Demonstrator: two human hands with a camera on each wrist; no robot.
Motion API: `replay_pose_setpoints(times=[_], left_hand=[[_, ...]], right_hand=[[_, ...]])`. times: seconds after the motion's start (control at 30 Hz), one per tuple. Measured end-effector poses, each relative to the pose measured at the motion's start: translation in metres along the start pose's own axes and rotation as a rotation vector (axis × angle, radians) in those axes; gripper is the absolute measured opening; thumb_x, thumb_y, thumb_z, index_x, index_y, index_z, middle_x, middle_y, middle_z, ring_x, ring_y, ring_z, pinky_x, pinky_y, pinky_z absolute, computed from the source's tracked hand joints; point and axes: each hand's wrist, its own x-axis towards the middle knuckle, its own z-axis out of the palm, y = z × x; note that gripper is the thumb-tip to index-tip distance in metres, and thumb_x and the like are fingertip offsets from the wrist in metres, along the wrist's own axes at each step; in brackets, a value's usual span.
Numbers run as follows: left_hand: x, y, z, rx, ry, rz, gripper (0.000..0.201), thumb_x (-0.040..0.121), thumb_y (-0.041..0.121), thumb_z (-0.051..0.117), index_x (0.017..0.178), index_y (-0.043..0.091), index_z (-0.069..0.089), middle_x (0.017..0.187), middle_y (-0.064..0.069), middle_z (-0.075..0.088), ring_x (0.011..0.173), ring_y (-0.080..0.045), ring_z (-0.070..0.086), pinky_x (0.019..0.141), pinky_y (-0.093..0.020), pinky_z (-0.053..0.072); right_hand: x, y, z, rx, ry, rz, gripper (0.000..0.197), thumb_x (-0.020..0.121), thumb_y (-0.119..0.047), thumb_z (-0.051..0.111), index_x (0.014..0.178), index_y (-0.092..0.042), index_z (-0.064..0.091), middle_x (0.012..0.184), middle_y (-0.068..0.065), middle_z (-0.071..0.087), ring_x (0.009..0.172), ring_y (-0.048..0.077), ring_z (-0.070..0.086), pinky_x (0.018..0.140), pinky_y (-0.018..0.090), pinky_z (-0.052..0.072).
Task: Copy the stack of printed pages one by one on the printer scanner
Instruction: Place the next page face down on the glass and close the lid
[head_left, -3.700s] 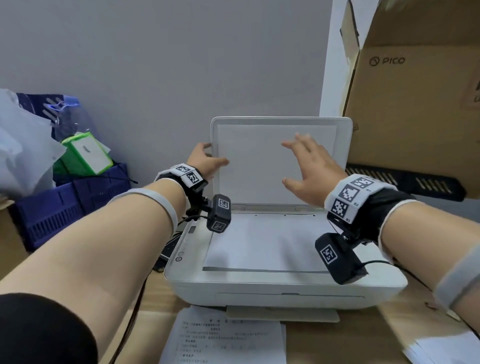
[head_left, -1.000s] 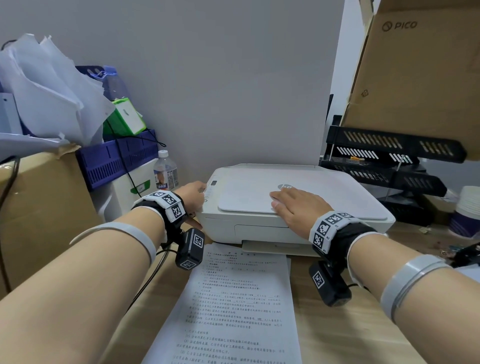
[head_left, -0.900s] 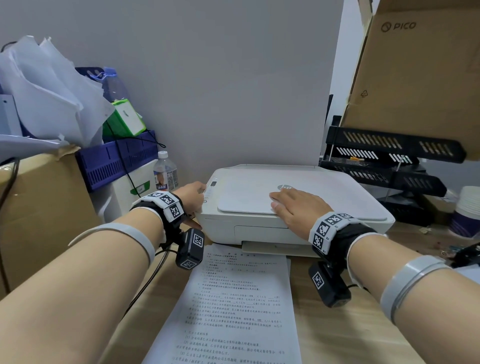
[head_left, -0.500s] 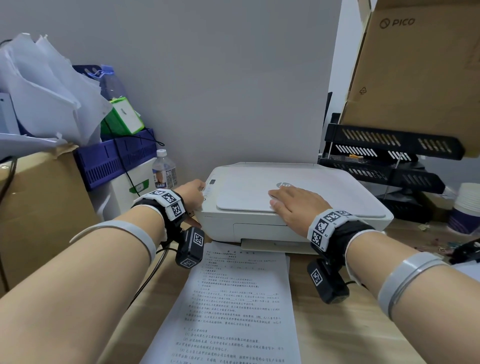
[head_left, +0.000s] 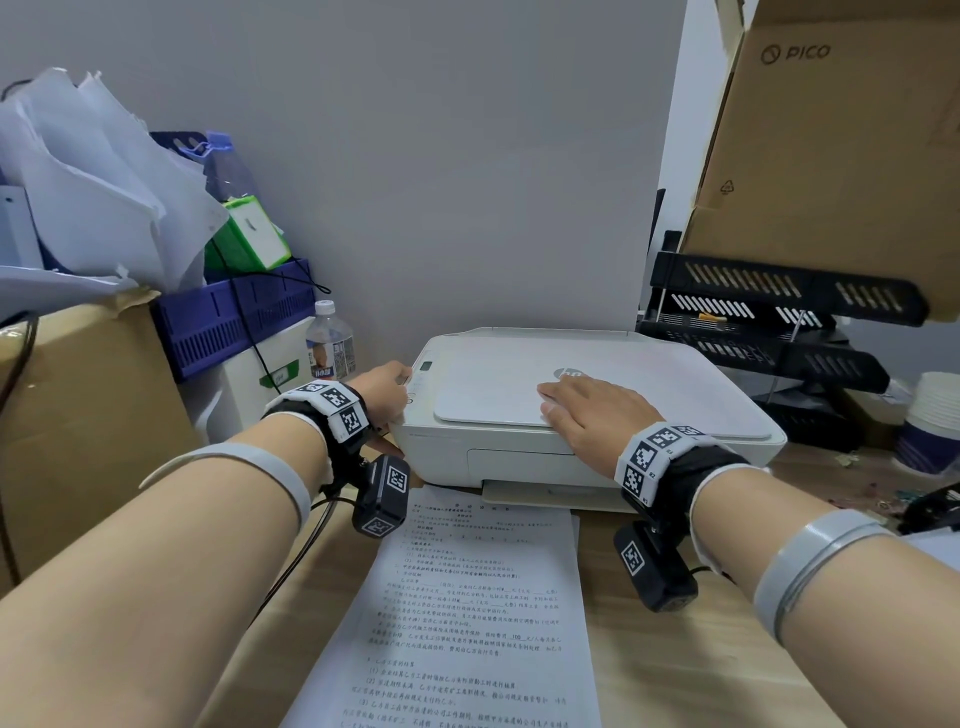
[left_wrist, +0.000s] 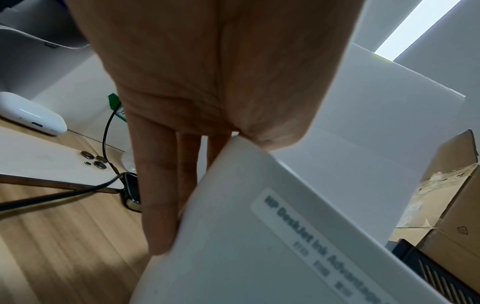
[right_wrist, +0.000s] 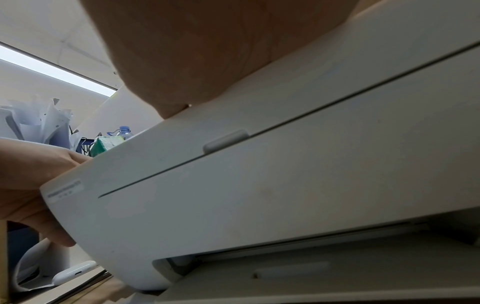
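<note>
The white printer (head_left: 649, 400) sits at the back of the wooden desk with its scanner lid (head_left: 493, 402) down. My right hand (head_left: 584, 410) lies flat, palm down, on the lid's front edge; in the right wrist view the palm (right_wrist: 207, 51) presses the printer top (right_wrist: 285, 174). My left hand (head_left: 382, 395) is at the printer's front left corner, thumb by the control panel. In the left wrist view its straight fingers (left_wrist: 161, 185) lie against the printer's side (left_wrist: 259, 246). One printed page (head_left: 467, 597) lies on the desk in front of the printer.
A water bottle (head_left: 330, 340), blue crate (head_left: 234, 322) and cardboard box (head_left: 88, 415) crowd the left. Black letter trays (head_left: 769, 322), a PICO carton (head_left: 841, 156) and paper cups (head_left: 935, 421) stand right. A phone (left_wrist: 52, 164) and earbud case (left_wrist: 28, 113) lie left of the printer.
The lid, held up over a sheet on the glass 3.7 s ago, is now down. My right hand went onto it, my left to the corner. Over the last second both stay put.
</note>
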Motion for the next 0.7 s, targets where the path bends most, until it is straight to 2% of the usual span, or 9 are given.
replay_pose_setpoints(times=[0.23,0.33,0.7], left_hand=[[0.0002,0.0009,-0.0004,-0.005,-0.013,-0.014,0.043,0.100,0.005,0.043,0.139,0.025,0.042,0.124,-0.015,0.056,0.097,-0.043,0.066,0.069,-0.058,0.059],[-0.0002,0.0009,-0.0005,0.003,-0.017,-0.013,0.044,0.100,0.005,0.047,0.139,0.024,0.042,0.125,-0.015,0.056,0.099,-0.043,0.065,0.072,-0.059,0.059],[0.0011,0.0003,-0.0016,0.009,-0.017,-0.008,0.046,0.100,0.006,0.047,0.141,0.025,0.041,0.127,-0.013,0.056,0.102,-0.042,0.064,0.071,-0.058,0.059]], right_hand=[[-0.0004,-0.0008,-0.0011,-0.005,-0.004,-0.003,0.049,0.103,-0.049,0.018,0.146,-0.033,0.037,0.161,-0.004,0.029,0.148,0.015,0.024,0.117,0.043,0.025],[0.0003,0.0004,-0.0002,-0.008,-0.009,-0.007,0.050,0.103,-0.051,0.017,0.146,-0.034,0.036,0.161,-0.004,0.028,0.148,0.015,0.024,0.118,0.043,0.024],[0.0010,0.0003,-0.0004,-0.006,-0.013,-0.004,0.050,0.103,-0.051,0.016,0.146,-0.034,0.036,0.161,-0.005,0.028,0.148,0.015,0.025,0.117,0.043,0.025]])
